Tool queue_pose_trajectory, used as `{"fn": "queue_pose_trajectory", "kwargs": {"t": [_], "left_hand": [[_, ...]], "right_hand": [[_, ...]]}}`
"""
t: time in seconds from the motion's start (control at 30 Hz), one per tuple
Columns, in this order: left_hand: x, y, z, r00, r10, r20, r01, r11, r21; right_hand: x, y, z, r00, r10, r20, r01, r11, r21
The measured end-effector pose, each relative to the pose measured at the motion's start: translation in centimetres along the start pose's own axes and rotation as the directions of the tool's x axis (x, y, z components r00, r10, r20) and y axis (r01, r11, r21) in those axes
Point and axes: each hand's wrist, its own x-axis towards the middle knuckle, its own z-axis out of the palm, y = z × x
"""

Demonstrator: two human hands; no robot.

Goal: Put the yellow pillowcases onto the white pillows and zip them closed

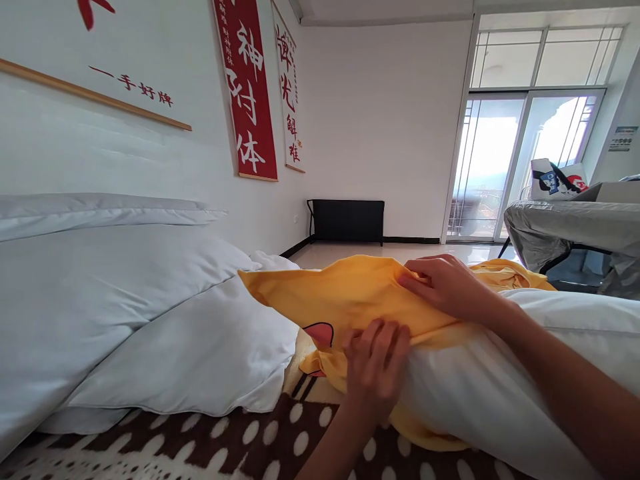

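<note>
A yellow pillowcase point(330, 293) with a red cartoon print is partly pulled over a white pillow point(480, 393) that lies across the bed in front of me. My left hand point(375, 367) is closed, pinching the lower edge of the yellow pillowcase where it meets the white pillow. My right hand point(445, 283) grips the upper edge of the same pillowcase, fingers curled into the cloth. The far end of the pillowcase lies loose toward the left.
Two white pillows point(125, 300) are stacked at the left against the wall. The bed has a brown sheet with white dots point(240, 447). A grey covered table point(565, 230) stands at the right, a black low cabinet point(347, 220) at the far wall, glass doors point(510, 160) behind.
</note>
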Motion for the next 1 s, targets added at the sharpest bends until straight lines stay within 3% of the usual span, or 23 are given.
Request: {"fn": "queue_pose_trajectory", "kwargs": {"t": [0.13, 0.23, 0.4, 0.5, 0.67, 0.87, 1.0], "left_hand": [[0.0, -0.6, -0.2, 0.999, 0.011, -0.047, -0.013, 0.999, -0.035], [0.3, -0.9, -0.3, 0.999, 0.013, -0.033, -0.016, 0.997, -0.078], [1.1, -0.6, -0.5, 0.985, -0.171, 0.022, 0.171, 0.950, -0.261], [1.4, 0.3, -0.9, 0.967, -0.256, 0.012, 0.242, 0.898, -0.368], [1.6, 1.9, -1.8, 0.967, -0.253, 0.010, 0.229, 0.855, -0.466], [1.2, 2.1, -1.9, 0.942, -0.269, 0.201, 0.332, 0.833, -0.442], [1.1, 2.3, -1.7, 0.942, -0.197, 0.271, 0.293, 0.876, -0.383]], "right_hand": [[-1.3, 0.1, 0.0, 0.990, -0.144, -0.003, 0.144, 0.987, -0.075], [-3.8, 0.1, 0.4, 0.974, -0.213, -0.080, 0.198, 0.967, -0.159], [-7.3, -0.5, 2.2, 0.959, -0.271, -0.086, 0.234, 0.925, -0.300], [-6.9, -0.8, 3.6, 0.952, -0.248, -0.182, 0.168, 0.915, -0.366], [-4.3, -0.8, 5.5, 0.878, -0.221, -0.425, 0.029, 0.911, -0.412], [-3.0, 0.0, 6.1, 0.886, -0.115, -0.449, -0.047, 0.941, -0.335], [-3.0, 0.6, 6.0, 0.908, -0.081, -0.411, -0.060, 0.946, -0.318]]}}
